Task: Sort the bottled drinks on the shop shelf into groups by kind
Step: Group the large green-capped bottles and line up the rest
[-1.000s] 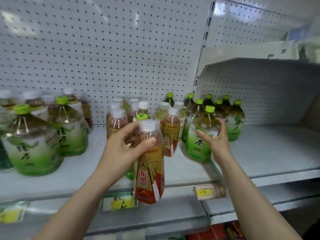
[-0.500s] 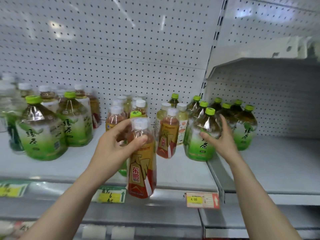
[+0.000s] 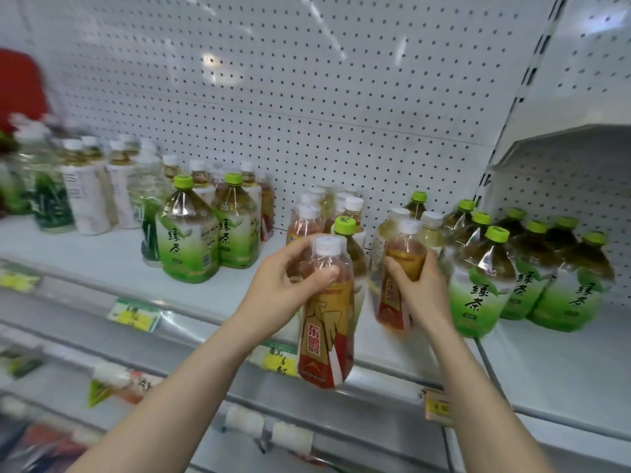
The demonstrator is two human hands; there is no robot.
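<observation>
Red-gold bottle (image 3: pixel 324 322) in left hand (image 3: pixel 283 288) fingers; right hand (image 3: pixel 420 291) fingers round 2nd bottle (image 3: pixel 397 268).

Bright, even light falls from overhead where I stand; its tubes glare as white streaks and patches on the glossy pegboard (image 3: pixel 307 97) above the shelf (image 3: pixel 102 257). Shadows are soft and faint. The far left end of the shelf smears with motion blur, bottles (image 3: pixel 51 186) there unreadable. The wide lens bends the shelf's front edge and uprights (image 3: pixel 522 97) toward the corners.
</observation>
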